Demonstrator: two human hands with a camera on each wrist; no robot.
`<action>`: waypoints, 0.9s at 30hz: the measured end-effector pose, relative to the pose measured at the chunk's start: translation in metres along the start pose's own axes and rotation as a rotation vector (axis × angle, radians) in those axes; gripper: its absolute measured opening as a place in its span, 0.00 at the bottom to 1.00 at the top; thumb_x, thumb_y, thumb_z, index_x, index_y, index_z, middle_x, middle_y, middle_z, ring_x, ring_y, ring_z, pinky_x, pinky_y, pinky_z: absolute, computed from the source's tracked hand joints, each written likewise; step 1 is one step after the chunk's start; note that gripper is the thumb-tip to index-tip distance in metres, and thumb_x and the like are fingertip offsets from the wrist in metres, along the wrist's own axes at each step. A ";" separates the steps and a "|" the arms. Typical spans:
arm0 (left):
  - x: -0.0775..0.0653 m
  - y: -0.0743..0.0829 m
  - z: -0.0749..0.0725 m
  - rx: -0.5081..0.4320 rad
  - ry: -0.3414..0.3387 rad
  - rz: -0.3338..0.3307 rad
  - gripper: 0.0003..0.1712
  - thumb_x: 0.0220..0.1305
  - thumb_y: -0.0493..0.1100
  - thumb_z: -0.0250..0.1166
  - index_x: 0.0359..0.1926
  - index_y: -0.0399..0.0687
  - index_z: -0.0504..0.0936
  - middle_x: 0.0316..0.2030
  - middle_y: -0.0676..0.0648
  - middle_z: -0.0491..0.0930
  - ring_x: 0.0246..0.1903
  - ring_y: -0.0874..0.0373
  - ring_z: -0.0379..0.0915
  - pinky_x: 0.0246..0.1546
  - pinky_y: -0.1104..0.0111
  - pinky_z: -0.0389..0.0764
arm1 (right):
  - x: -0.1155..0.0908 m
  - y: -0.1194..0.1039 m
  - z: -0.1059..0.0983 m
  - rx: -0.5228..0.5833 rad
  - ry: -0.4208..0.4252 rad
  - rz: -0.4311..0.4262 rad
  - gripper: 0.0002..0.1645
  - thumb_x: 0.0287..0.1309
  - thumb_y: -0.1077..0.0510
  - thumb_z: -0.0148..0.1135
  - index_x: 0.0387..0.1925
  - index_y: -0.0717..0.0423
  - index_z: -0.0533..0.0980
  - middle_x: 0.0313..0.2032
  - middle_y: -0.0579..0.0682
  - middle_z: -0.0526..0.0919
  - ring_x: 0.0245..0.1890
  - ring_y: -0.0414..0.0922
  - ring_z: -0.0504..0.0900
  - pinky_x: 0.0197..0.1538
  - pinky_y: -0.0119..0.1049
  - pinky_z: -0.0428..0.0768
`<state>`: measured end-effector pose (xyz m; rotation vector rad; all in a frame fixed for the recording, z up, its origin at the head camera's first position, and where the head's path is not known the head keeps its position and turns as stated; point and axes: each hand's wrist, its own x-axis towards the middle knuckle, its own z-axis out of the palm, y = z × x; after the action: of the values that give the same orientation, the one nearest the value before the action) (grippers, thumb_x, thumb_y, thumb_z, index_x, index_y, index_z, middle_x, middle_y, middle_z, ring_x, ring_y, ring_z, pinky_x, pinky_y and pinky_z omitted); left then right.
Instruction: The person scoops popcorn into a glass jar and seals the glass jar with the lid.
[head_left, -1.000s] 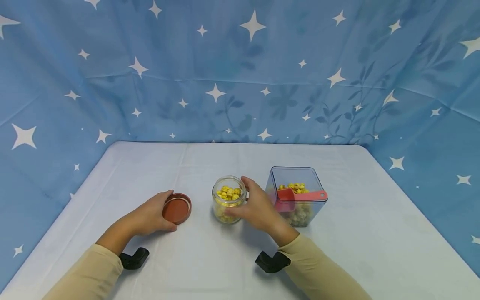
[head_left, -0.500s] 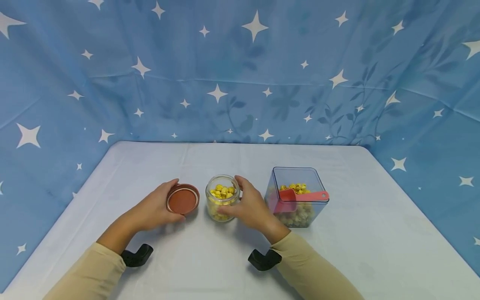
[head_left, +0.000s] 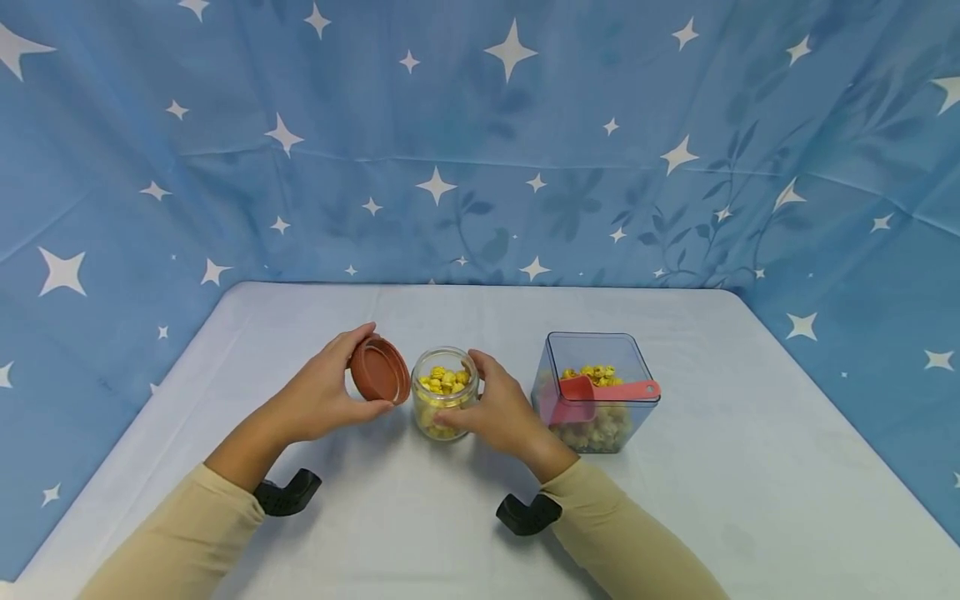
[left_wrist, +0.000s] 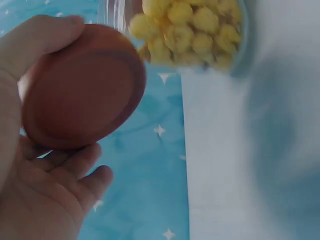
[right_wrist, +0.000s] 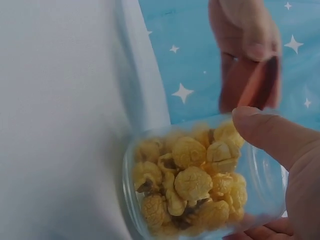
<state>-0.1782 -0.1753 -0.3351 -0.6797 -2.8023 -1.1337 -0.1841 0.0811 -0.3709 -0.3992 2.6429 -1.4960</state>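
Observation:
My left hand (head_left: 322,396) holds a reddish-brown round lid (head_left: 381,372) by its edges, tilted and raised off the table just left of the jar. The left wrist view shows the lid (left_wrist: 85,87) between thumb and fingers. A clear glass jar (head_left: 431,408) stands upright and uncovered on the table, with yellow popcorn (head_left: 446,381) inside. Around its right side my right hand (head_left: 510,417) grips, thumb in front and fingers behind. In the right wrist view, the thumb lies against the glass of the jar (right_wrist: 131,185), and the lid (right_wrist: 250,87) shows beyond it.
Right of the jar stands a clear bluish square container (head_left: 543,367) with popcorn in its lower part. A pink scoop (head_left: 577,400) lies in it, its handle over the rim. A white cloth covers the table (head_left: 720,467); a blue starry curtain (head_left: 480,125) hangs behind.
My left hand has lifted the lid off the table, moved it right towards the jar and tilted it. The jar, held by my right hand, has shifted slightly left.

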 end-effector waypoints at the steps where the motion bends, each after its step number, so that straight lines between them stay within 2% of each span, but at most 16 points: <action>1: 0.002 0.003 0.002 -0.011 0.010 0.012 0.57 0.53 0.43 0.78 0.75 0.30 0.54 0.65 0.34 0.66 0.61 0.40 0.68 0.57 0.47 0.75 | 0.000 0.000 0.000 0.001 0.000 0.001 0.61 0.44 0.48 0.82 0.73 0.66 0.58 0.66 0.61 0.70 0.63 0.54 0.72 0.60 0.53 0.75; 5: 0.014 0.015 0.009 -0.042 0.028 0.074 0.57 0.52 0.42 0.78 0.75 0.30 0.54 0.65 0.36 0.66 0.64 0.43 0.66 0.62 0.50 0.71 | 0.001 0.002 0.000 0.005 0.003 -0.006 0.61 0.45 0.48 0.82 0.73 0.66 0.58 0.65 0.61 0.71 0.61 0.54 0.73 0.59 0.52 0.76; 9: 0.026 0.025 0.018 -0.062 0.027 0.113 0.56 0.51 0.43 0.79 0.73 0.31 0.57 0.65 0.38 0.67 0.63 0.45 0.66 0.62 0.51 0.72 | 0.001 0.004 0.001 0.008 0.005 -0.034 0.60 0.46 0.49 0.81 0.72 0.67 0.59 0.64 0.61 0.71 0.60 0.54 0.74 0.58 0.52 0.77; 16: 0.043 0.034 0.034 -0.108 -0.020 0.081 0.49 0.50 0.48 0.80 0.68 0.36 0.66 0.58 0.42 0.74 0.52 0.49 0.74 0.48 0.56 0.82 | 0.001 0.007 0.002 0.036 -0.012 -0.077 0.54 0.47 0.52 0.80 0.71 0.63 0.62 0.62 0.55 0.74 0.60 0.51 0.75 0.59 0.52 0.76; 20: 0.047 0.037 0.040 -0.066 -0.029 0.062 0.49 0.49 0.51 0.80 0.66 0.35 0.69 0.57 0.43 0.75 0.50 0.50 0.75 0.48 0.57 0.81 | 0.000 0.007 0.002 0.045 -0.020 -0.088 0.52 0.47 0.52 0.80 0.69 0.61 0.64 0.60 0.52 0.76 0.57 0.48 0.76 0.58 0.49 0.76; 27: 0.053 0.042 0.044 0.009 -0.042 0.037 0.49 0.47 0.56 0.80 0.64 0.33 0.71 0.55 0.42 0.77 0.47 0.51 0.76 0.45 0.59 0.82 | 0.000 0.006 0.002 0.058 -0.015 -0.096 0.51 0.47 0.51 0.80 0.68 0.61 0.64 0.57 0.52 0.77 0.53 0.48 0.78 0.54 0.47 0.79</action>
<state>-0.2030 -0.0989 -0.3295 -0.7605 -2.8142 -1.1133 -0.1848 0.0826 -0.3764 -0.5380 2.5967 -1.5860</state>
